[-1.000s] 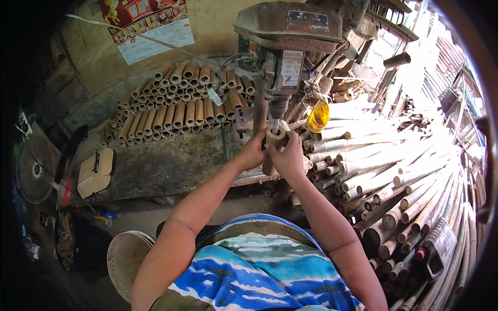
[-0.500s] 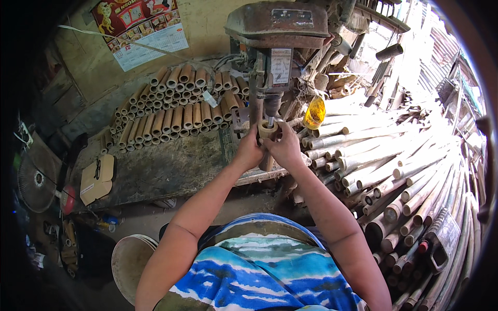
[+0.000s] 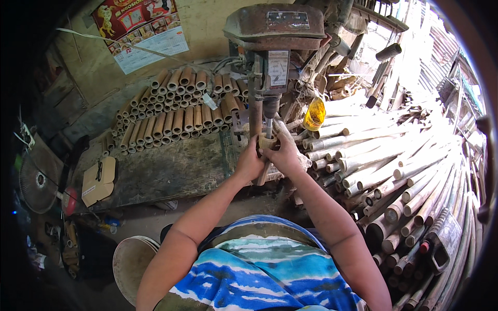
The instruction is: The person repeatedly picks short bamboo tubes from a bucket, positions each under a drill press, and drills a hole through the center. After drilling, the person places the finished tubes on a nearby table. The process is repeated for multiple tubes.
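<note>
Both my hands are wrapped round a short bamboo tube (image 3: pixel 263 175), held below the chuck (image 3: pixel 271 106) of a drill press (image 3: pixel 275 31). The metal bit (image 3: pixel 269 127) points down to the tube's upper open end; whether it is inside the bore is hard to tell. My left hand (image 3: pixel 250 159) grips the left side and my right hand (image 3: pixel 282 154) grips the right side, fingers closed. The tube's lower end shows beneath my hands, tilted toward me. My hands hide its middle and part of the drill table.
Cut bamboo tubes (image 3: pixel 179 122) are stacked on the workbench (image 3: pixel 176 160) at left, near a cardboard piece (image 3: pixel 98 181) with eyeglasses. Long bamboo poles (image 3: pixel 384 166) fill the right side. A yellow container (image 3: pixel 314 114) hangs beside the drill. A fan (image 3: pixel 40 179) stands far left.
My hands and the bamboo tube have shifted slightly down and toward me. More of the bit shows between the chuck and the tube. My grip stays closed.
</note>
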`<action>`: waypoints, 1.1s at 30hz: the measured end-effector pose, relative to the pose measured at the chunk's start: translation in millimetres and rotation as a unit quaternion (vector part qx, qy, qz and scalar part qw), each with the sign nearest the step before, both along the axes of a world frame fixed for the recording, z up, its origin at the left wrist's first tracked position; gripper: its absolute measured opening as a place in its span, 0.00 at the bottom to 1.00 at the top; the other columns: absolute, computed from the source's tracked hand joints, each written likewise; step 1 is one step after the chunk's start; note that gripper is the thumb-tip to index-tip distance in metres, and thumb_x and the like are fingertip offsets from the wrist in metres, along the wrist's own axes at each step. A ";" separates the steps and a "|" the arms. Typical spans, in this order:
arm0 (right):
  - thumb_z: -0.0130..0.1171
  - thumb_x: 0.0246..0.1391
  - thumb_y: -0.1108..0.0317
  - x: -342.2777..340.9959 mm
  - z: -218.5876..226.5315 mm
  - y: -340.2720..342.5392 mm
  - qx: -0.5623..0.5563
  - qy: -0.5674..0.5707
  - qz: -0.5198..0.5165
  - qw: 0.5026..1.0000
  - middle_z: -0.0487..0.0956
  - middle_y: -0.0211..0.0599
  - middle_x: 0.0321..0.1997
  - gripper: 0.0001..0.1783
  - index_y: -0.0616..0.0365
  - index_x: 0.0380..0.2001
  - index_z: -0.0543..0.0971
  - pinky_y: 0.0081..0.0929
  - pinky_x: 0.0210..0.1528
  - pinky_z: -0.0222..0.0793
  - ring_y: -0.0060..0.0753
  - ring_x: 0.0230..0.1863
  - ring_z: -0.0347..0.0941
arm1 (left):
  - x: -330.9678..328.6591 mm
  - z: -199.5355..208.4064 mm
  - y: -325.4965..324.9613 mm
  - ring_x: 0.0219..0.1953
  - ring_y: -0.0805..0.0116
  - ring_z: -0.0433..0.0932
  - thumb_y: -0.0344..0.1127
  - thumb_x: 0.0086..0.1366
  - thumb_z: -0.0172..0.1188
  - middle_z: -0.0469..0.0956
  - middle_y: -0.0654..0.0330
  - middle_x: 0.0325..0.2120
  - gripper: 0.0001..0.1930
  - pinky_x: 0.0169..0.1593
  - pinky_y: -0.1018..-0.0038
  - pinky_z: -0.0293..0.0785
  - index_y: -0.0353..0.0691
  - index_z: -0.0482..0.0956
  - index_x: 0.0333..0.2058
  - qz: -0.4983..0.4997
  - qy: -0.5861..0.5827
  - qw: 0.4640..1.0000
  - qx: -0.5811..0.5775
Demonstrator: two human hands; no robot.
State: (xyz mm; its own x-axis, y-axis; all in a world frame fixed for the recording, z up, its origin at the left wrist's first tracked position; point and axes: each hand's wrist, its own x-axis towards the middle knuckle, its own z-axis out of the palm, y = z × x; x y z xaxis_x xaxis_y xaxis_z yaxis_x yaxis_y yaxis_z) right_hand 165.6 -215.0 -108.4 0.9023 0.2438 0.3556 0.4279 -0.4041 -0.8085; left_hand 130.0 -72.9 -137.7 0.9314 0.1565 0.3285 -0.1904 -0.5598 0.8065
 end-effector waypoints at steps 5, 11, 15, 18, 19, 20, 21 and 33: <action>0.74 0.44 0.58 13.1 30.4 -1.9 -0.056 -0.038 0.009 0.998 0.84 0.51 0.43 0.36 0.65 0.54 0.75 0.38 0.50 0.76 0.46 0.45 0.82 | 12.2 21.0 -2.1 0.50 0.37 0.79 0.36 0.62 0.63 0.80 0.40 0.48 0.31 0.51 0.52 0.76 0.40 0.63 0.63 -0.001 -0.076 0.997 -0.020; 0.73 0.43 0.59 14.0 38.5 -1.3 -0.035 -0.031 0.022 0.999 0.84 0.51 0.42 0.36 0.65 0.55 0.75 0.39 0.50 0.76 0.51 0.46 0.81 | 13.6 25.9 -3.8 0.48 0.36 0.80 0.35 0.62 0.63 0.81 0.40 0.45 0.32 0.49 0.51 0.77 0.41 0.63 0.63 0.027 -0.061 0.998 -0.004; 0.71 0.43 0.59 -2.4 -9.0 -6.3 -0.078 -0.023 0.016 0.997 0.83 0.54 0.42 0.30 0.64 0.48 0.77 0.43 0.50 0.75 0.54 0.47 0.81 | -8.4 -15.4 -7.0 0.47 0.37 0.80 0.35 0.62 0.64 0.81 0.39 0.43 0.31 0.49 0.51 0.78 0.42 0.63 0.62 -0.010 0.010 1.000 -0.014; 0.73 0.42 0.60 -24.3 -53.0 -15.3 -0.073 0.101 0.030 0.992 0.83 0.52 0.45 0.33 0.62 0.52 0.76 0.41 0.53 0.75 0.52 0.50 0.81 | -31.0 -57.5 -7.1 0.51 0.42 0.80 0.32 0.59 0.67 0.81 0.43 0.47 0.33 0.51 0.57 0.77 0.41 0.64 0.61 -0.044 0.046 0.998 -0.017; 0.74 0.41 0.60 -30.0 -63.5 -19.4 -0.055 0.073 0.046 0.995 0.83 0.52 0.45 0.34 0.62 0.53 0.76 0.41 0.53 0.75 0.52 0.50 0.81 | -36.2 -69.5 -7.7 0.52 0.45 0.81 0.30 0.58 0.68 0.81 0.45 0.48 0.33 0.52 0.59 0.77 0.41 0.65 0.61 -0.058 0.059 0.996 -0.028; 0.75 0.41 0.60 -37.1 -72.4 -24.9 -0.057 0.075 0.043 0.995 0.83 0.52 0.46 0.34 0.62 0.53 0.76 0.41 0.53 0.75 0.52 0.49 0.81 | -39.9 -79.8 -6.8 0.54 0.48 0.80 0.31 0.57 0.70 0.79 0.47 0.51 0.33 0.54 0.60 0.77 0.41 0.66 0.60 -0.084 0.090 0.991 -0.057; 0.75 0.40 0.61 -43.0 -78.9 -29.6 -0.060 0.076 0.040 0.995 0.83 0.52 0.46 0.35 0.62 0.53 0.76 0.41 0.53 0.75 0.51 0.49 0.81 | -42.3 -88.3 -7.7 0.54 0.49 0.80 0.32 0.57 0.71 0.79 0.47 0.51 0.33 0.54 0.61 0.77 0.41 0.66 0.60 -0.091 0.071 0.992 -0.054; 0.78 0.40 0.62 -39.5 -80.5 -38.4 -0.031 0.104 0.050 0.993 0.79 0.48 0.50 0.38 0.61 0.55 0.76 0.39 0.52 0.77 0.47 0.50 0.79 | -37.9 -95.6 -14.5 0.54 0.57 0.80 0.31 0.57 0.72 0.80 0.49 0.51 0.33 0.55 0.65 0.76 0.39 0.67 0.60 -0.116 0.012 0.987 -0.108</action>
